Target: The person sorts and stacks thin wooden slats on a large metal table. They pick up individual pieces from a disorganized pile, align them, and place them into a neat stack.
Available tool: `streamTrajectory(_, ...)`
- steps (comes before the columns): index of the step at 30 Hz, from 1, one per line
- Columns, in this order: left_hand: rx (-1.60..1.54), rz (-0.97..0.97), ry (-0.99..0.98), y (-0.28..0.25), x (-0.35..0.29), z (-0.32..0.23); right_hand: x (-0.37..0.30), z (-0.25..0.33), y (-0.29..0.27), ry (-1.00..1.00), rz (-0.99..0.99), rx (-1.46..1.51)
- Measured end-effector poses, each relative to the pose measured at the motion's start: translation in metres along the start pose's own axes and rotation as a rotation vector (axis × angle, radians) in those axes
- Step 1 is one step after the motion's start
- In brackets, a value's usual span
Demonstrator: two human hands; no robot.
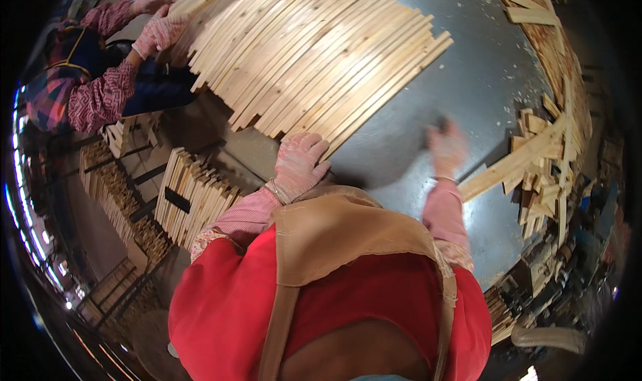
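Many pale wooden strips (pixel 314 53) lie side by side on a grey metal table (pixel 394 133), their ends uneven. At their near corner rests my left hand (pixel 301 163), in a pinkish-white glove. Its fingers lie extended against the strip ends, and the thumb stands apart. Over the bare metal to the right is my right hand (pixel 448 147), gloved alike and smeared by motion. Its finger positions do not show, and nothing held can be made out. A longer light board (pixel 515 157) slants just right of that wrist.
Across at the far left, a co-worker's gloved hand (pixel 160 33) touches the boards. Stacked strips (pixel 190 197) stand below the table on the left. Offcuts (pixel 535 180) heap along the right edge, by a wooden rim (pixel 562 53). A ribbed hose (pixel 548 339) lies lower right.
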State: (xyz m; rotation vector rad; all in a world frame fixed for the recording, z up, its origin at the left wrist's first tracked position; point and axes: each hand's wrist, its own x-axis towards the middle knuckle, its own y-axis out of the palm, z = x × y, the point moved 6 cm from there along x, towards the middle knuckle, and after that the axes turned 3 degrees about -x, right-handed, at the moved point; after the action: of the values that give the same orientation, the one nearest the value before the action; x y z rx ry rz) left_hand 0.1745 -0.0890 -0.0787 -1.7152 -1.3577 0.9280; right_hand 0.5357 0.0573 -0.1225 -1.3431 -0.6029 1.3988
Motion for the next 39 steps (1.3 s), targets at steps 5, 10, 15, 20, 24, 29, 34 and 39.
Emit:
streamTrajectory(5, -0.163, -0.448, -0.429, -0.045, -0.019, 0.081, -0.011, -0.248, -0.063, 0.517, -0.524, -0.074)
streamTrajectory(10, -0.216, -0.644, -0.979, -0.038, -0.053, 0.233, -0.003, -0.324, -0.017, 0.54, -0.479, 0.422)
streamTrajectory(15, -0.789, -0.511, -1.124, -0.022, -0.037, 0.309, -0.028, -0.131, 0.068, 0.306, -0.244, 0.986)
streamTrajectory(20, -0.602, -0.538, -1.128, -0.029, -0.009, 0.256, -0.071, 0.117, 0.13, -0.021, 0.373, 0.156)
streamTrajectory(24, -0.606, -0.554, -1.018, -0.006, -0.021, 0.236, -0.077, 0.122, 0.128, -0.015, 0.086, 0.44)
streamTrajectory(29, -0.89, 0.349, -0.585, -0.006, -0.033, 0.115, -0.056, 0.036, 0.112, 0.027, 0.164, 0.431)
streamTrajectory(34, -0.258, 0.378, -0.343, -0.004, 0.063, 0.107, -0.034, 0.036, 0.061, -0.116, 0.26, 0.106)
streamTrajectory(39, -0.417, -0.074, -0.181, 0.016, 0.214, 0.101, 0.057, 0.044, 0.025, 0.024, 0.067, 0.433)
